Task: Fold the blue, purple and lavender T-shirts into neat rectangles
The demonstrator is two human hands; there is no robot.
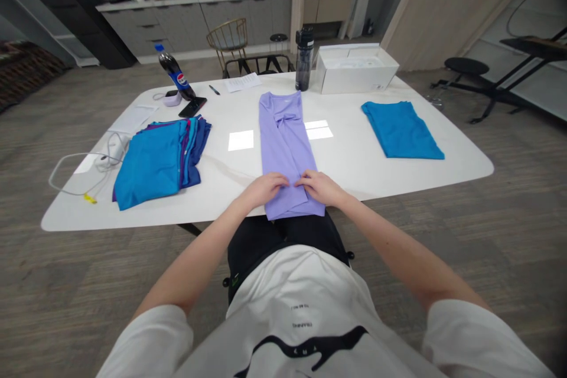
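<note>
A lavender long-sleeved shirt (283, 147) lies folded into a long narrow strip at the middle of the table, its collar end away from me. Its lower end reaches the near table edge, close to my waist. My left hand (267, 188) rests on the left part of the strip, fingers bent together on the fabric. From the other side, my right hand (322, 186) has its fingers pinched on the cloth, close to the left fingertips. A folded blue garment (401, 130) lies flat to the right. On the left sits a stack of folded blue and purple garments (153, 162).
The white table (354, 180) also bears a cola bottle (175, 74), a phone (193, 107), a pen (214, 90), papers (243, 82), a dark water bottle (303, 62) and a white box (357, 71). A white cable (66, 156) loops past the left edge.
</note>
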